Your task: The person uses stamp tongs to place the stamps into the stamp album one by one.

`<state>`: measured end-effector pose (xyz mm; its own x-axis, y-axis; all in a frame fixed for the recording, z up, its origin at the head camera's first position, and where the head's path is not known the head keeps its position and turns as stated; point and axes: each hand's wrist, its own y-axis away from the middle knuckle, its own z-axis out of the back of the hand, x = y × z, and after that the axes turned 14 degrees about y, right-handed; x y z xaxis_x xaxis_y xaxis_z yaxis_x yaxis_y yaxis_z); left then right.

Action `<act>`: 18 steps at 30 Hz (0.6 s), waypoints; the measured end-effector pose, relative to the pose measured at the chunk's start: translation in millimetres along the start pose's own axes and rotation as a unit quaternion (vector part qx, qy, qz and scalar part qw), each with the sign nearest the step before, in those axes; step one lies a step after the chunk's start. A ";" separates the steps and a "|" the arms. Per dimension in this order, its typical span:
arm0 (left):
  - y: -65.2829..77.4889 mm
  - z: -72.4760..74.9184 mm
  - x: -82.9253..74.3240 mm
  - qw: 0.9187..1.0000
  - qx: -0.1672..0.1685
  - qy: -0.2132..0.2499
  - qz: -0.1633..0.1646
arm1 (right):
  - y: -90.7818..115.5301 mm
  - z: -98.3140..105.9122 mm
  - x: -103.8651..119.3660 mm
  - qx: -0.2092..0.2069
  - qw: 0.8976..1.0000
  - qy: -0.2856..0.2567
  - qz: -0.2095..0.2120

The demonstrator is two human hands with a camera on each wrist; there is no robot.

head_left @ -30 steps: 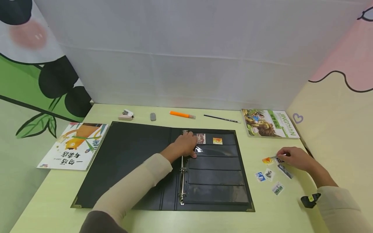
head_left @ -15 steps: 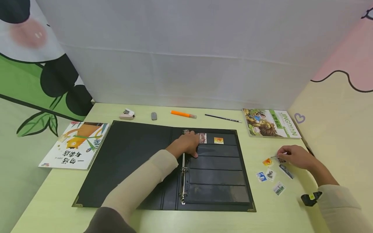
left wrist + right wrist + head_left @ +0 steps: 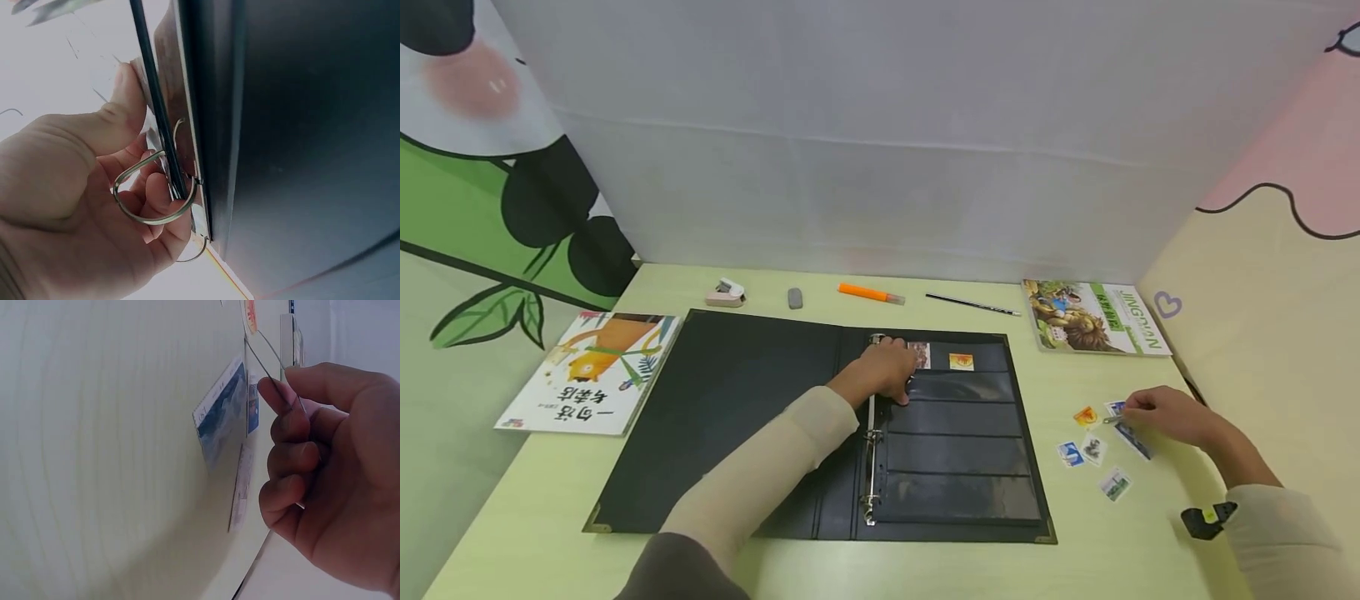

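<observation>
R hand [image 3: 1171, 414]: fingers pinch tweezers [image 3: 1112, 420], tips nr orange stamp [image 3: 1086, 416], contact unclr | stamp on surface [image 3: 1000, 575], R of album [image 3: 752, 383], other stamps [image 3: 1070, 454] nearby | L hand [image 3: 889, 369]: at album pg [image 3: 955, 455] top; can't tell if fingers pinch

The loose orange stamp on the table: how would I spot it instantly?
Find the open black album, then look right to the loose stamps near the right hand. The orange stamp lies just left of the tweezers, the only orange one there; its neighbours look blue, grey or green.
</observation>
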<state>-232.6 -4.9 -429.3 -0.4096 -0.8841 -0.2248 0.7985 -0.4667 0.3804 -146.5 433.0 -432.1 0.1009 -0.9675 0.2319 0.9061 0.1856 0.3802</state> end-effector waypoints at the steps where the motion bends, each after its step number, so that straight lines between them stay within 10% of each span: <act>1: -0.3 -0.2 0.1 1.000 0.002 -0.001 0.001 | -1.7 -2.4 0.1 -0.005 1.000 0.001 0.002; 18: -7.1 -0.3 7.0 0.999 0.029 0.016 -0.022 | -6.6 2.2 12.7 -0.102 0.995 -0.008 0.022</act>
<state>-241.0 -7.8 -433.8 -0.4286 -0.8621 -0.2702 0.7533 -0.5062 0.4199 -152.1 419.9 -429.8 0.1381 -0.9559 0.2591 0.9654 0.1883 0.1804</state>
